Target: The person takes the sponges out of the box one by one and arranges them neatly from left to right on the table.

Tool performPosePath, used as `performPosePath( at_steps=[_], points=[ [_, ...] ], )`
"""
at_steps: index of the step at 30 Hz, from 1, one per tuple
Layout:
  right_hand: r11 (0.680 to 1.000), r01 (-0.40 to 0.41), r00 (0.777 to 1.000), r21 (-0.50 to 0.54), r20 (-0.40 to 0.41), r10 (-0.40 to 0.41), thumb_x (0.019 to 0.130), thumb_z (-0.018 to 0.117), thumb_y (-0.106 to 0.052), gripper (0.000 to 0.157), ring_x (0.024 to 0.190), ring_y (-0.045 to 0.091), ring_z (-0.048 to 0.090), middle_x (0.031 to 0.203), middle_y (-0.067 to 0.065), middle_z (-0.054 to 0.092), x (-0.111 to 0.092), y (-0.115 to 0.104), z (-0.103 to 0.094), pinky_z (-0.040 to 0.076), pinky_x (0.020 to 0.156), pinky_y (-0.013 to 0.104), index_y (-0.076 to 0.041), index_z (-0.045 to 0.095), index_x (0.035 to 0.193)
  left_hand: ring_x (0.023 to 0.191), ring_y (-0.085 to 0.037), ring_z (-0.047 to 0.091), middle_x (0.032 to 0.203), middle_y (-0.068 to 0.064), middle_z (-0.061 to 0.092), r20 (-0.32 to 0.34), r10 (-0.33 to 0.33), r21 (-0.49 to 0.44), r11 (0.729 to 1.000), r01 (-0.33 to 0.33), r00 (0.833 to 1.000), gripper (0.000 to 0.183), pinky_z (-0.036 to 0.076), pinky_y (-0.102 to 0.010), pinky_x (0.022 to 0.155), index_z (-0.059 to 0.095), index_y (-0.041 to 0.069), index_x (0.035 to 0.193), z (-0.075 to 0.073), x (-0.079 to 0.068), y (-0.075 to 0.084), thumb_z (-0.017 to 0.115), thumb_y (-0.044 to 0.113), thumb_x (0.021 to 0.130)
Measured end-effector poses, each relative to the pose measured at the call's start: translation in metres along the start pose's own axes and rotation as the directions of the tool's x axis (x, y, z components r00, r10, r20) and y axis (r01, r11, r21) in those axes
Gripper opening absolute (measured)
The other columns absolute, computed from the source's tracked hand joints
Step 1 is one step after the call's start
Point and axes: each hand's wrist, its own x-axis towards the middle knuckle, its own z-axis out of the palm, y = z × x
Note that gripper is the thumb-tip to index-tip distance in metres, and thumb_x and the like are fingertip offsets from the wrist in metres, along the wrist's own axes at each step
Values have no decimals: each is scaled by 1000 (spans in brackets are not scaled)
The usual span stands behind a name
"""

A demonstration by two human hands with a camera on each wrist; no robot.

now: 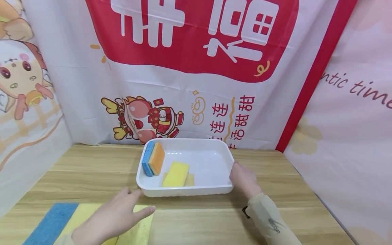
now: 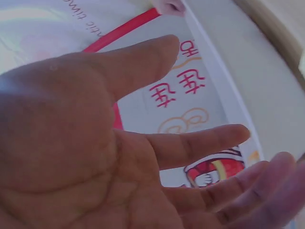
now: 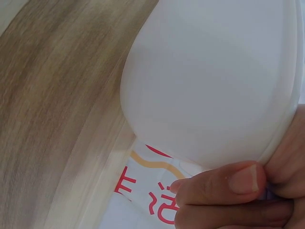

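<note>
A white plastic tray (image 1: pixel 190 192) stands near the back of the wooden table. Its right end is in the grip of my right hand (image 1: pixel 245 177); in the right wrist view the thumb and curled fingers (image 3: pixel 214 188) close on the rim. My left hand (image 1: pixel 111 216) is spread beside the front left corner, fingertips right at the tray's edge, palm bare in the left wrist view. Inside the tray, a blue sponge (image 1: pixel 147 159) and an orange sponge (image 1: pixel 157 158) lean against the left wall. A yellow sponge (image 1: pixel 176 173) overlaps a paler yellow piece (image 1: pixel 190 180).
A flat blue piece (image 1: pixel 52 221) and flat yellow pieces (image 1: pixel 139 226) lie at the front left of the table, partly under my left hand. Behind the tray hangs a printed cloth (image 1: pixel 180 81), with printed side cloths (image 1: pixel 340 129) left and right of the table (image 1: pixel 294 204).
</note>
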Motion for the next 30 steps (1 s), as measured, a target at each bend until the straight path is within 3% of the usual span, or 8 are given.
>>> performPosePath(
  at_steps=[7,12,16,23,30],
  points=[
    [1000,-1,1000,0,-3,1,93,48,-8,28,69,32,61,79,19,60,1,-1,0,51,55,52,10,58,111,99,-26,58,119,-17,57,-141,93,-1,996,-94,986,69,53,-51,72,61,7,129,-10,2,22,64,62,86],
    [1000,8,1000,3,-11,-8,93,48,-8,27,66,29,59,77,17,59,0,0,0,51,53,50,10,59,109,96,-25,56,114,-15,56,-247,198,14,980,-200,949,58,52,-48,77,57,3,131,-13,17,35,67,44,91],
    [1000,12,999,0,-35,-12,92,48,-7,25,68,32,61,77,19,60,0,0,1,51,54,51,10,60,107,100,-28,56,117,-18,56,-281,256,72,967,-245,925,56,51,-49,83,55,-1,133,-13,35,41,66,37,93],
    [1000,4,1000,0,-15,-4,93,47,-8,30,67,29,60,79,19,61,1,-1,1,51,53,50,11,59,113,105,-31,51,121,-22,53,-301,273,106,962,-252,914,62,49,-50,88,47,-4,139,3,73,36,65,33,93],
    [1000,-1,1000,2,1,1,93,47,-7,31,69,30,60,81,20,61,0,0,0,51,55,51,12,58,114,111,-36,47,128,-24,47,-329,213,61,977,-204,920,71,49,-53,87,41,0,144,19,104,34,67,40,91]
  ],
)
